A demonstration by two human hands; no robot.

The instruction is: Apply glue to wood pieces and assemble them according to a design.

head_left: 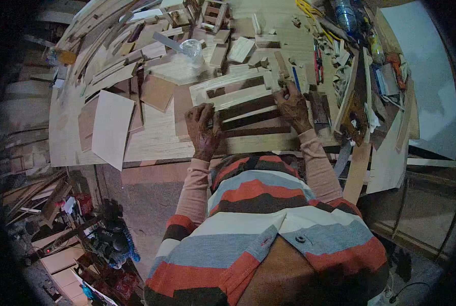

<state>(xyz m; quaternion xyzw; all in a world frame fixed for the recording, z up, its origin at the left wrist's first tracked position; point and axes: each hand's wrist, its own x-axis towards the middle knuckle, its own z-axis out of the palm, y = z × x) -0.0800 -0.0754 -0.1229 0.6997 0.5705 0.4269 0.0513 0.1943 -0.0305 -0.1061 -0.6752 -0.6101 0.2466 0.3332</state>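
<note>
A pale slatted wooden frame lies near the front edge of the bench, with dark gaps between its bars. At its left end my left hand is closed, with curled fingers gripping the edge. My right hand is bent around the frame's right end, its thumb and fingers close together. A blue pencil points away just past the right fingers; whether they touch it I cannot tell. Beyond the frame's far side is a small loose wood strip.
Wood offcuts, a clear plastic cup and a metal ruler lie farther back. A pale board overhangs the front edge at left. On the right are a handsaw, a red-handled tool and a bottle.
</note>
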